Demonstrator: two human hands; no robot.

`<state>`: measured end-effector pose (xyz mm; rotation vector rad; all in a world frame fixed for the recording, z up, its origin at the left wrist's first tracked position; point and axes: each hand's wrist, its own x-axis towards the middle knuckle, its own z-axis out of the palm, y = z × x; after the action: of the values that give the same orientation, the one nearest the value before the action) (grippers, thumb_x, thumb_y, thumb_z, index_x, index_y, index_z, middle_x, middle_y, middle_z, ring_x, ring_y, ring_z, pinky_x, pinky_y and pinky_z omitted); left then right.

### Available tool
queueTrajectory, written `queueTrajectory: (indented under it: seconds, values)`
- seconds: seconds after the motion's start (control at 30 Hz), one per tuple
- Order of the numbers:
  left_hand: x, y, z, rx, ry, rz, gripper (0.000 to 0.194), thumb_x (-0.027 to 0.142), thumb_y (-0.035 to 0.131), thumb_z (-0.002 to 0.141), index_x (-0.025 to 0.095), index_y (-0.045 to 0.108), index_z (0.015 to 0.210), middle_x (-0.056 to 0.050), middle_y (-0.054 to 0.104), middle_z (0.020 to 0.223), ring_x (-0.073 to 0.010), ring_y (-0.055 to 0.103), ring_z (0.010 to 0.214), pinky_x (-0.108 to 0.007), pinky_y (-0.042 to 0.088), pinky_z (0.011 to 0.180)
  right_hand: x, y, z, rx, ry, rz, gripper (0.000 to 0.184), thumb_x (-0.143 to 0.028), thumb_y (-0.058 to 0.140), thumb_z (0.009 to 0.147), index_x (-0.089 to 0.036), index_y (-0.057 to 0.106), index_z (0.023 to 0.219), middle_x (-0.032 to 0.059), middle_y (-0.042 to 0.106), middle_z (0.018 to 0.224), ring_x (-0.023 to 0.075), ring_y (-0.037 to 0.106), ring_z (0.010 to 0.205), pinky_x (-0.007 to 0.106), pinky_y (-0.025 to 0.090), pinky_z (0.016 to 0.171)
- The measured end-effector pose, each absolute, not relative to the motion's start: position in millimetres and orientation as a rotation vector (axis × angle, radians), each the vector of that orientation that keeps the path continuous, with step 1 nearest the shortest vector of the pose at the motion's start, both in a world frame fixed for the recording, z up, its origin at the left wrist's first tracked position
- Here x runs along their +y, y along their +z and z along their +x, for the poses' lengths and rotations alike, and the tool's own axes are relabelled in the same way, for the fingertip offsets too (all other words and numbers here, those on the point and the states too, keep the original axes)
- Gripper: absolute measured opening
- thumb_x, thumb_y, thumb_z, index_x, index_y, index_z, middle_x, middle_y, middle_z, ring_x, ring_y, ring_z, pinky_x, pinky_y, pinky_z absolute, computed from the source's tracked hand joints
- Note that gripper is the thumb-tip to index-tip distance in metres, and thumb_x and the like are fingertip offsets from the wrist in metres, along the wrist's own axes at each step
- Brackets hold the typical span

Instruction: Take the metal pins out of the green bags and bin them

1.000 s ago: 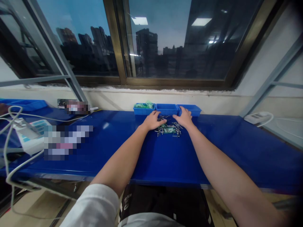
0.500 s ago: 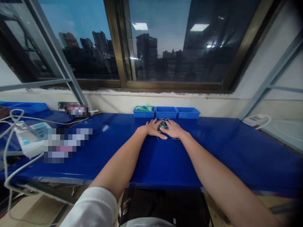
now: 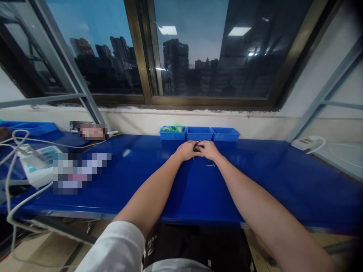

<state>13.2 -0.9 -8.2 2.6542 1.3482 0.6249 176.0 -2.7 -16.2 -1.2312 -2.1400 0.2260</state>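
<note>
My left hand [image 3: 186,151] and my right hand [image 3: 208,150] meet on the blue tabletop [image 3: 198,189], their curled fingers gathered around a small heap of thin stick-like pieces [image 3: 196,146]. Dark and pale bits of the heap show between the fingers; most of it is hidden, and its exact kind is too small to make out. A few loose thin pieces [image 3: 210,164] lie on the table beneath my right wrist. Just beyond the hands stand a blue bin holding green plastic material [image 3: 172,133], a middle blue bin [image 3: 199,133] and a right blue bin [image 3: 225,134].
On the left are a white device with a keypad [image 3: 39,166], loose white cables [image 3: 11,189] and a propped phone [image 3: 90,130]. A power strip [image 3: 307,142] lies at the right. Window and wall rise behind the bins; grey metal posts [image 3: 89,109] flank the table.
Both hands have drawn together, from spread flat over the scattered thin pieces to curled around them. More loose pieces now show below my right wrist.
</note>
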Motion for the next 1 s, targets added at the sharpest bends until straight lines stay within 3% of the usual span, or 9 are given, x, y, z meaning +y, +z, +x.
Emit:
queueTrajectory:
  seconds: [0.2, 0.4, 0.63, 0.77, 0.9, 1.0]
  values:
    - [-0.7, -8.9, 11.7, 1.327, 0.67, 2.639, 0.069, 0.064, 0.063, 0.069, 0.019, 0.056, 0.12, -0.012, 0.059, 0.117, -0.0274, 0.058, 0.108, -0.036, 0.045, 0.091, -0.7, -15.7, 174.2, -2.147, 0.117, -1.226, 0.024, -0.018, 0.05, 0.083, -0.018, 0.07, 0.07, 0.0058, 0.067, 0.08, 0.0169, 0.057, 0.078, 0.028, 0.04, 0.074]
    - [-0.7, -9.0, 6.1, 1.228, 0.806, 2.614, 0.067, 0.062, 0.066, 0.068, 0.018, 0.058, 0.118, -0.011, 0.061, 0.115, -0.0273, 0.057, 0.106, -0.035, 0.044, 0.092, -3.9, -10.9, 171.0, -1.962, 0.132, -1.24, 0.022, -0.025, 0.049, 0.085, -0.017, 0.067, 0.077, 0.0073, 0.064, 0.086, 0.0192, 0.056, 0.086, 0.031, 0.041, 0.083]
    - [-2.9, -0.5, 5.8, 1.134, 1.107, 2.568, 0.028, 0.034, 0.053, 0.087, 0.018, 0.063, 0.107, -0.008, 0.065, 0.107, -0.0207, 0.058, 0.103, -0.03, 0.042, 0.093, -3.2, -3.3, 168.5, -1.734, 0.242, -1.231, 0.025, -0.035, 0.045, 0.086, -0.018, 0.062, 0.077, 0.0044, 0.064, 0.076, 0.018, 0.056, 0.075, 0.03, 0.043, 0.074]
    - [-5.8, 4.6, 9.4, 1.203, 1.226, 2.457, 0.019, 0.025, 0.052, 0.086, 0.017, 0.066, 0.095, -0.007, 0.067, 0.094, -0.02, 0.061, 0.091, -0.03, 0.045, 0.086, -2.4, -2.5, 167.7, -1.677, 0.433, -1.126, 0.031, -0.046, 0.047, 0.083, -0.018, 0.059, 0.078, 0.0027, 0.062, 0.072, 0.0162, 0.055, 0.068, 0.029, 0.044, 0.068]
    - [-5.4, 4.3, 10.7, 1.235, 1.317, 2.256, 0.027, 0.024, 0.059, 0.08, 0.017, 0.06, 0.106, -0.004, 0.067, 0.085, -0.0188, 0.062, 0.079, -0.029, 0.047, 0.076, -1.3, -3.9, 169.5, -1.691, 0.549, -0.997, 0.03, -0.041, 0.063, 0.07, -0.017, 0.058, 0.088, 0.003, 0.064, 0.085, 0.0151, 0.057, 0.07, 0.03, 0.047, 0.07]
    - [-0.1, -1.1, 10.6, 1.191, 1.313, 2.102, 0.034, 0.026, 0.066, 0.074, 0.016, 0.057, 0.105, 0.0, 0.064, 0.072, -0.0163, 0.06, 0.066, -0.029, 0.047, 0.069, 0.3, -4.5, 171.1, -1.636, 0.559, -1.051, 0.021, -0.035, 0.063, 0.068, -0.018, 0.058, 0.078, 0.0022, 0.063, 0.075, 0.0158, 0.058, 0.067, 0.032, 0.047, 0.068]
